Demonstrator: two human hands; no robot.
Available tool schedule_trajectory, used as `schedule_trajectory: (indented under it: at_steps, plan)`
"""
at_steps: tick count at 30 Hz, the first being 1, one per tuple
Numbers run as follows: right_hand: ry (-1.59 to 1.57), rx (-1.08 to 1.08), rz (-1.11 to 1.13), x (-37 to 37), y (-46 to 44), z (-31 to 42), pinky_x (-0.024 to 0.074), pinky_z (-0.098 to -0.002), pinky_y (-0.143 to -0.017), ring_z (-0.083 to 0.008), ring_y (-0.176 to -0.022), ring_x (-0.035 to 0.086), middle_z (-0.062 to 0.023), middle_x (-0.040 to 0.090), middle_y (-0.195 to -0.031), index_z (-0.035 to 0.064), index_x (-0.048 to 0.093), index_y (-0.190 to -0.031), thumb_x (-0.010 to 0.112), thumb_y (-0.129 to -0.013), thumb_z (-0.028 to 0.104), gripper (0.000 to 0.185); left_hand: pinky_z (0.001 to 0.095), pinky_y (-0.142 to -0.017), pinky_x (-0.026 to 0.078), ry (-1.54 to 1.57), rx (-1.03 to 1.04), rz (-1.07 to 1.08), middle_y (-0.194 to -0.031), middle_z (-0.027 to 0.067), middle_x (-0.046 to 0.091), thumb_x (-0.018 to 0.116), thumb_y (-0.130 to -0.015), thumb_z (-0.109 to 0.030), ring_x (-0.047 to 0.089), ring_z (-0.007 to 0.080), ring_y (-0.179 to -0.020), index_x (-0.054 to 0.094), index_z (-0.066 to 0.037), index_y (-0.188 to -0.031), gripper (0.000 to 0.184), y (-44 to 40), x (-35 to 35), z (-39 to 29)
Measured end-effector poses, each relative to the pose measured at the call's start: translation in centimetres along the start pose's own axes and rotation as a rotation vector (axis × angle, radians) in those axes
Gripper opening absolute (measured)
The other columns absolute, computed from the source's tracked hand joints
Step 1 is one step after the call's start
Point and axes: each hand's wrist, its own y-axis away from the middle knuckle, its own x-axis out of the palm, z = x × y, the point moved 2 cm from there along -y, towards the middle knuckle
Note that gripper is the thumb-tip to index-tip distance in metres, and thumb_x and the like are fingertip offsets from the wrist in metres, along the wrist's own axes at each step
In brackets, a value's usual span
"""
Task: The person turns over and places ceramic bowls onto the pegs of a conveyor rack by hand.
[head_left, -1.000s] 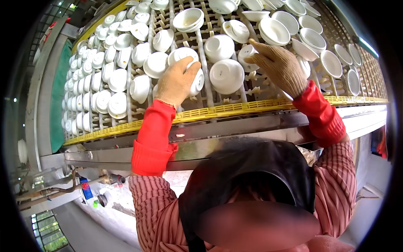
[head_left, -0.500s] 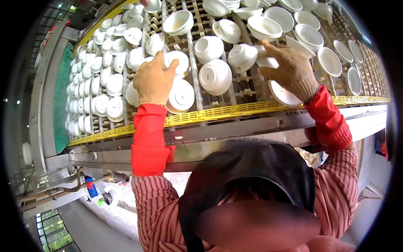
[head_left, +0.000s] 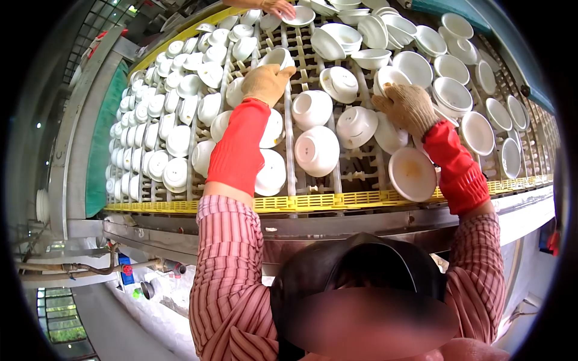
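Note:
My left hand [head_left: 265,85], in a tan knit glove with a red sleeve cuff, reaches into the conveyor rack and closes on the near rim of a white bowl [head_left: 279,57]. To the right, my gloved right hand [head_left: 410,107] has its fingers bent around the near edge of another white bowl [head_left: 391,77]; the fingertips are partly hidden. Between my hands, several upside-down bowls rest on the rack pegs, among them a large bowl [head_left: 317,151]. Below my right hand leans a wide bowl [head_left: 413,174] with a yellowish stain inside.
Rows of small white bowls [head_left: 179,141] fill the left of the pegged conveyor. More wide bowls [head_left: 453,96] stand tilted or stacked on the right. A yellow rail [head_left: 307,203] edges the near side. At the far side, another person's hand [head_left: 278,8] touches a bowl [head_left: 298,16].
My left hand has moved forward and right and closed on a bowl. My right hand's spread fingers have bent around a bowl. The other person's hand shows more; the view has shifted.

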Motion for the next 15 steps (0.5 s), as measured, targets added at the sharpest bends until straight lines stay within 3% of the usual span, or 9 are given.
schedule_trajectory:
  at_steps: [2, 4, 6, 9, 10, 11, 14, 15]
  plan:
    - [-0.099, -0.010, -0.012, -0.4, 0.5, -0.7, 0.0579, -0.0558, -0.083, -0.0470, -0.091, 0.074, -0.0256, 0.076, -0.093, 0.0025, 0.077, -0.096, 0.063, -0.104, 0.048, 0.049, 0.0505, -0.092, 0.055, 0.249, -0.085, 0.104, -0.099, 0.0223, 0.079, 0.058, -0.105, -0.064, 0.073, 0.0449, -0.098, 0.082, -0.005, -0.102, 0.064, 1.2, -1.6, -1.5]
    - [-0.191, 0.002, -0.064, -0.5, 0.7, -0.8, 0.0576, -0.0555, -0.083, -0.0475, -0.091, 0.073, -0.0263, 0.075, -0.094, 0.0022, 0.078, -0.098, 0.063, -0.104, 0.047, 0.047, 0.0509, -0.089, 0.055, 0.289, -0.080, 0.068, -0.100, 0.0248, 0.078, 0.060, -0.104, -0.064, 0.072, 0.0478, -0.097, 0.081, -0.003, -0.102, 0.064, 2.8, -2.0, -2.2]
    - [-0.215, 0.021, -0.071, -0.4, 0.5, -0.9, 0.0583, -0.0544, -0.083, -0.0469, -0.090, 0.074, -0.0257, 0.076, -0.094, 0.0026, 0.080, -0.101, 0.064, -0.105, 0.049, 0.049, 0.0494, -0.089, 0.055, 0.536, -0.116, -0.189, -0.099, 0.0242, 0.077, 0.060, -0.106, -0.058, 0.072, 0.0462, -0.097, 0.080, -0.002, -0.107, 0.060, 4.9, -3.1, -2.8]
    - [-0.235, 0.043, -0.118, -0.2, 0.3, -1.1, 0.0593, -0.0531, -0.082, -0.0450, -0.087, 0.075, -0.0243, 0.077, -0.093, 0.0039, 0.082, -0.106, 0.061, -0.107, 0.052, 0.052, 0.0449, -0.087, 0.057, 0.416, -0.043, -0.362, -0.099, 0.0223, 0.078, 0.056, -0.110, -0.049, 0.075, 0.0372, -0.099, 0.074, -0.011, -0.109, 0.042, 1.7, -4.9, 1.0]
    - [-0.278, 0.047, -0.136, -0.2, 0.2, -1.1, 0.0593, -0.0532, -0.082, -0.0451, -0.087, 0.075, -0.0245, 0.077, -0.094, 0.0040, 0.082, -0.107, 0.061, -0.107, 0.052, 0.052, 0.0448, -0.086, 0.058, 0.725, -0.253, -0.377, -0.099, 0.0220, 0.079, 0.053, -0.111, -0.050, 0.076, 0.0358, -0.098, 0.072, -0.013, -0.111, 0.042, 0.4, -5.3, 2.2]
    - [-0.321, 0.054, -0.154, -0.1, 0.4, -1.1, 0.0592, -0.0533, -0.082, -0.0453, -0.088, 0.075, -0.0247, 0.077, -0.094, 0.0040, 0.081, -0.109, 0.061, -0.107, 0.051, 0.052, 0.0445, -0.085, 0.058, 0.466, -0.150, -0.509, -0.099, 0.0209, 0.079, 0.051, -0.111, -0.052, 0.075, 0.0347, -0.097, 0.072, -0.015, -0.113, 0.043, -1.6, -5.3, 5.0]
    - [-0.354, 0.033, -0.186, 0.1, 0.8, -1.5, 0.0592, -0.0534, -0.081, -0.0453, -0.087, 0.076, -0.0247, 0.077, -0.094, 0.0046, 0.081, -0.111, 0.060, -0.107, 0.052, 0.052, 0.0469, -0.093, 0.058, 0.953, -0.342, -0.578, -0.114, 0.0252, 0.078, 0.055, -0.108, -0.063, 0.076, 0.0405, -0.107, 0.074, 0.001, -0.123, 0.068, -4.3, -5.6, 8.9]
    - [-0.351, 0.013, -0.183, 0.1, 0.9, -1.6, 0.0592, -0.0534, -0.081, -0.0453, -0.087, 0.076, -0.0246, 0.077, -0.094, 0.0047, 0.081, -0.112, 0.060, -0.107, 0.052, 0.052, 0.0471, -0.096, 0.058, 0.569, -0.274, -0.524, -0.117, 0.0274, 0.077, 0.059, -0.107, -0.063, 0.075, 0.0422, -0.110, 0.072, 0.006, -0.127, 0.073, -3.8, -6.5, 9.1]
